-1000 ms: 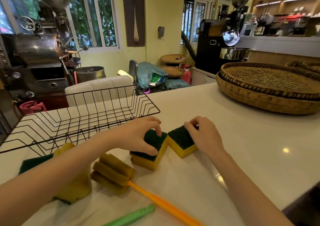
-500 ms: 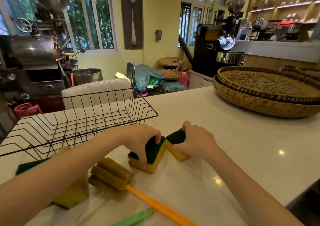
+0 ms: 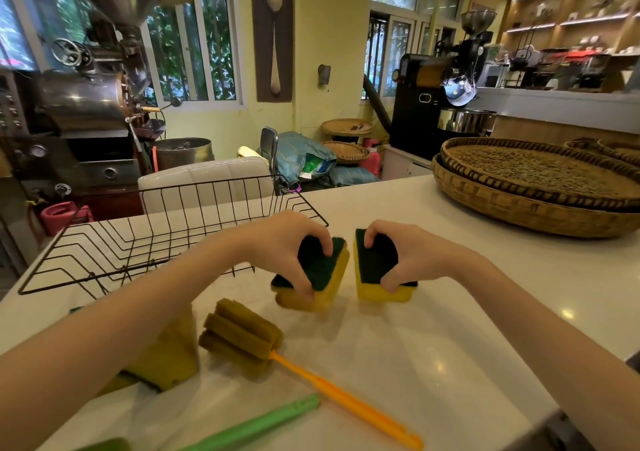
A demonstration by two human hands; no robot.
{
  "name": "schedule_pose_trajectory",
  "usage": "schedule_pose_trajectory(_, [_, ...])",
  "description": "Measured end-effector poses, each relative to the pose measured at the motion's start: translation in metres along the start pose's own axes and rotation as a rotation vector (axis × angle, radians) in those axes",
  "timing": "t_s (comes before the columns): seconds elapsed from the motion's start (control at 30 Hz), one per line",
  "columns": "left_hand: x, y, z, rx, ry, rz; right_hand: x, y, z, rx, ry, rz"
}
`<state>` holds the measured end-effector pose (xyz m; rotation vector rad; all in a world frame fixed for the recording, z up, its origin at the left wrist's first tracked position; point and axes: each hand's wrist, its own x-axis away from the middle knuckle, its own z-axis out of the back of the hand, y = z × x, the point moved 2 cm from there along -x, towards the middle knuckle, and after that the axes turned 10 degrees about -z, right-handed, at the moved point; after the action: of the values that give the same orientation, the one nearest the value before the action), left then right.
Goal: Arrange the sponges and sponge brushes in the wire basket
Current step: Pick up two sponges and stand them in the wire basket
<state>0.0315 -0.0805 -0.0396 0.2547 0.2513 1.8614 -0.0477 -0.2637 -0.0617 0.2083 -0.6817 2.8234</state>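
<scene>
My left hand [image 3: 287, 243] grips a yellow sponge with a dark green scouring face [image 3: 320, 277], tilted up off the white counter. Beside it my right hand [image 3: 408, 255] grips a second sponge of the same kind [image 3: 375, 277], also tilted. The black wire basket [image 3: 104, 243] stands just behind and left of my left hand, with nothing visible in it. A sponge brush with an orange handle [image 3: 242, 338] lies in front of the sponges. A green brush handle [image 3: 256, 426] lies near the front edge. Another yellow sponge [image 3: 169, 353] sits partly under my left forearm.
A large woven tray of beans [image 3: 540, 194] rests at the counter's far right. A white chair back [image 3: 204, 180] stands behind the basket. Coffee roasting machines stand beyond the counter. The counter's front right corner [image 3: 550, 419] is close to my right forearm.
Both hands have closed on the two sponges and lifted and tilted them up from lying flat on the counter, a small gap now between them.
</scene>
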Motion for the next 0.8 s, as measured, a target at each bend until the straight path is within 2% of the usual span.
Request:
schedule_pose_trajectory(0.23, [0.019, -0.016, 0.051, 0.087, 0.180, 0.053, -0.015, -0.029, 0.032, -0.020, 0.072, 0.141])
schedule_pose_trajectory(0.47, [0.026, -0.060, 0.081, 0.024, 0.289, 0.179, -0.060, -0.067, 0.049, -0.081, 0.127, 0.300])
schedule_pose_trajectory(0.7, [0.022, -0.142, 0.068, -0.039, 0.349, 0.366, -0.126, -0.100, 0.043, -0.142, 0.092, 0.375])
schedule_pose_trajectory(0.8, [0.018, -0.176, 0.054, -0.012, 0.325, 0.460, -0.155, -0.110, 0.034, -0.144, 0.090, 0.385])
